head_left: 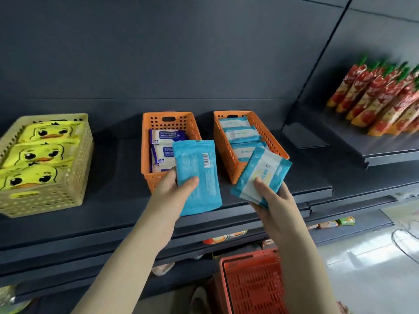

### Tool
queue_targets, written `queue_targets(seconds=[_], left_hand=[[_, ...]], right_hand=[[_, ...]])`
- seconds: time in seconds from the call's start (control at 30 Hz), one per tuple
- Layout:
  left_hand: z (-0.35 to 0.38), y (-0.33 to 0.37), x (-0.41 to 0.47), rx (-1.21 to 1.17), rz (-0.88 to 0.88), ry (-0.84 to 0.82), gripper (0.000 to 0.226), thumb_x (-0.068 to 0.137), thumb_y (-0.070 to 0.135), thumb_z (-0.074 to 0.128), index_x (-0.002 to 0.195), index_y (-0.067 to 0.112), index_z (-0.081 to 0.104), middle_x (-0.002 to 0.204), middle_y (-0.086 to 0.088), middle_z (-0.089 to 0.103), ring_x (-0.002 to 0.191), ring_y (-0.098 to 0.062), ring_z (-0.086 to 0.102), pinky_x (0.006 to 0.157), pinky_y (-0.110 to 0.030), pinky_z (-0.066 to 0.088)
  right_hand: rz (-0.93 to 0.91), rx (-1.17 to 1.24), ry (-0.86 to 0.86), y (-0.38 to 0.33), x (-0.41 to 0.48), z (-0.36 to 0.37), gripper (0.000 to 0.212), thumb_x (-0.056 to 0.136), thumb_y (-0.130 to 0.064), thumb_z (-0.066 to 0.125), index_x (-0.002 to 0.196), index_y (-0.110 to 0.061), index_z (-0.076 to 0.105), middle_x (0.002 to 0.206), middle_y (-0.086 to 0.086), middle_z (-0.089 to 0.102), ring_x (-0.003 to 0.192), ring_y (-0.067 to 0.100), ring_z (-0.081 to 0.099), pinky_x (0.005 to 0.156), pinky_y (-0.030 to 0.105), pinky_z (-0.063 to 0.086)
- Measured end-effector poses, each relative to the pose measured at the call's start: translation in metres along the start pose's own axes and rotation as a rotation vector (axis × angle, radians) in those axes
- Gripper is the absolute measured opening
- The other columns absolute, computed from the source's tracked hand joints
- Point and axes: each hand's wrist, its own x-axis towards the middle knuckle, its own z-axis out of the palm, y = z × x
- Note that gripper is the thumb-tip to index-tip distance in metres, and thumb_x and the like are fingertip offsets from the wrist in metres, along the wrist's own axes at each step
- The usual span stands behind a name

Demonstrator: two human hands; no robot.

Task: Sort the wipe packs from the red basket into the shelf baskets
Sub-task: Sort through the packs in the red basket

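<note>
Head view: my left grip (174,191) holds a blue wipe pack (197,175), barcode side up, in front of the middle orange basket (154,180). At its 3 o'clock, my right grip (274,200) holds a blue-and-white wipe pack (263,175) at the near rim of the right orange basket (226,150). The red basket (251,282) sits at 6 o'clock, and the yellow basket (45,200) at 9.

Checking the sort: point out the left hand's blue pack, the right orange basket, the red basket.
blue pack (192,159), head view, its back face.
right orange basket (227,159), head view, left wall.
red basket (254,284), head view, mesh side.
</note>
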Motion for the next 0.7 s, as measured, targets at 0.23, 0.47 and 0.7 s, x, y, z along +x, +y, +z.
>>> queue_targets(seconds=[0.23, 0.47, 0.7], left_hand=[[0.024, 0.003, 0.087, 0.115, -0.008, 0.013, 0.023, 0.094, 0.024, 0.061, 0.112, 0.038, 0.063, 0.107, 0.020, 0.071, 0.103, -0.005, 0.067, 0.093, -0.039, 0.053], [0.040, 0.007, 0.142, 0.122, -0.036, 0.067, 0.029, 0.091, 0.029, 0.063, 0.118, 0.040, 0.061, 0.110, 0.019, 0.070, 0.107, -0.007, 0.065, 0.095, -0.040, 0.052], [0.043, 0.014, 0.173, 0.115, -0.079, 0.058, 0.024, 0.092, 0.027, 0.063, 0.113, 0.035, 0.062, 0.110, 0.012, 0.072, 0.107, -0.011, 0.066, 0.096, -0.042, 0.052]], right_hand=[[-0.208, -0.497, 0.074, -0.024, 0.090, -0.018, 0.022, 0.089, -0.025, 0.070, 0.109, -0.019, 0.064, 0.097, 0.004, 0.075, 0.082, 0.024, 0.072, 0.057, 0.040, 0.056], [-0.195, -0.622, -0.058, -0.054, 0.171, -0.025, 0.025, 0.085, -0.017, 0.074, 0.109, -0.015, 0.069, 0.093, 0.007, 0.074, 0.074, 0.014, 0.072, 0.060, 0.029, 0.056], [-0.220, -0.540, 0.085, -0.059, 0.207, -0.028, 0.014, 0.091, -0.024, 0.068, 0.095, -0.011, 0.070, 0.076, 0.000, 0.070, 0.071, 0.015, 0.068, 0.057, 0.028, 0.055]])
